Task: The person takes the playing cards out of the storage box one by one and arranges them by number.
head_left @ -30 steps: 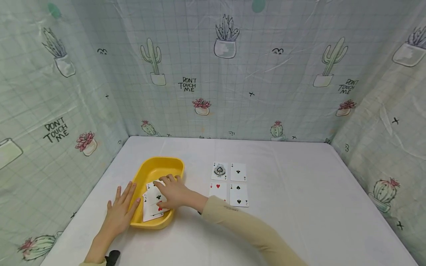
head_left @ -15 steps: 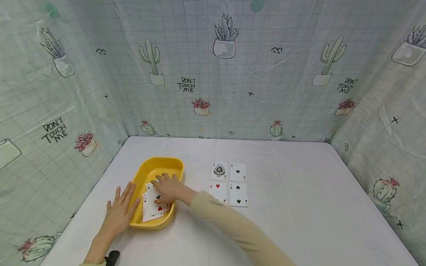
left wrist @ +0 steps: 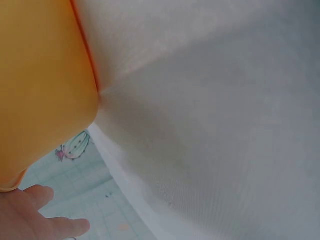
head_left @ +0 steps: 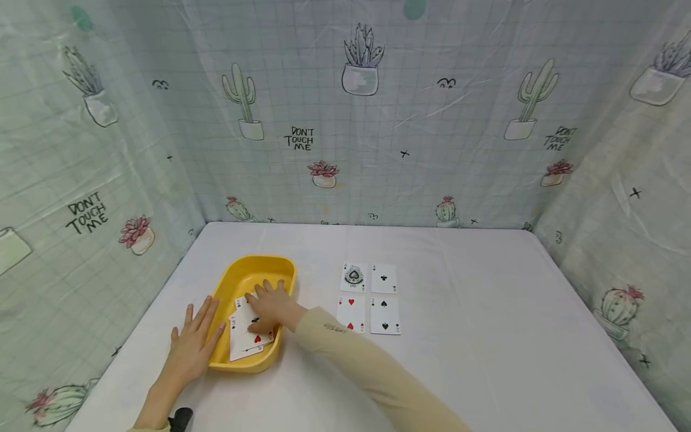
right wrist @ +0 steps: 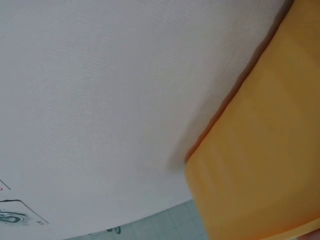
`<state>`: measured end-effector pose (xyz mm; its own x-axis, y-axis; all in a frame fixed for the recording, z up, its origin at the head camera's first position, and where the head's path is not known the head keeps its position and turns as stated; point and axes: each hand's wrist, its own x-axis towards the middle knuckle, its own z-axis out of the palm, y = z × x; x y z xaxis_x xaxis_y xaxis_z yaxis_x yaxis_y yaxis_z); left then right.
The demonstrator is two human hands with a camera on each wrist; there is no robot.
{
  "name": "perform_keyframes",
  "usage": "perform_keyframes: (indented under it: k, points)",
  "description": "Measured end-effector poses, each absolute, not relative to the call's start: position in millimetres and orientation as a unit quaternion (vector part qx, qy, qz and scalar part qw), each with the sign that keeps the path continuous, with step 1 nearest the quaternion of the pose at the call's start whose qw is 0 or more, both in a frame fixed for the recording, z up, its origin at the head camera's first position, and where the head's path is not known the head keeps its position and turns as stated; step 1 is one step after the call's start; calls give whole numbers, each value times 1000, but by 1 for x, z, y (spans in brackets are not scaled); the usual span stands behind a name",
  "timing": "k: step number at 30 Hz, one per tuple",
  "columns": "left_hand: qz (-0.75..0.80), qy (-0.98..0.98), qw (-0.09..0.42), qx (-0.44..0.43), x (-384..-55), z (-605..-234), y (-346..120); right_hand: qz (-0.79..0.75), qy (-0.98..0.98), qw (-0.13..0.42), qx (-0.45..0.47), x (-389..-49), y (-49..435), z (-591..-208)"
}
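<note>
In the head view a yellow tray (head_left: 263, 258) holds a small overlapping pile of playing cards (head_left: 237, 342). A two of clubs (head_left: 241, 304) lies near the top of the pile, and a red heart shows on a card below the right thumb. My right hand (head_left: 274, 307) reaches over the tray's right rim, its spread fingers and thumb resting on the cards and covering part of them. Along the left rim lies my left hand (head_left: 191, 342), fingers straight and spread. The left wrist view catches fingers of that hand (left wrist: 30, 217) beside the tray's outer wall (left wrist: 45, 75).
Right of the tray, several face-up cards form two rows on the white table (head_left: 464, 336): an ace of spades (head_left: 353, 277), an ace of clubs (head_left: 384, 278), a two of hearts (head_left: 351, 312) and a two of spades (head_left: 385, 315). A cactus-print curtain (head_left: 345, 138) surrounds the table's back and sides.
My right hand has shifted a little left and further over the cards, its forearm following. The left hand stays on the rim, and the cards on the table lie as before.
</note>
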<state>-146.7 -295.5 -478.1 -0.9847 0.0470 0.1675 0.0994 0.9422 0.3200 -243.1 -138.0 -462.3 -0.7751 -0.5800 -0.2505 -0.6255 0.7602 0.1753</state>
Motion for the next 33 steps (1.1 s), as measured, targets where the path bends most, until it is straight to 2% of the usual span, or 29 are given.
perform_keyframes:
  k: [22, 33]
  points:
    - [-165, -983, 73, -37, -145, -476, -296, 133, 932, 79, -328, -243, -142, -465]
    - [-168, -982, 74, -38, -145, -476, -296, 72, 933, 65, -346, -243, -136, -459]
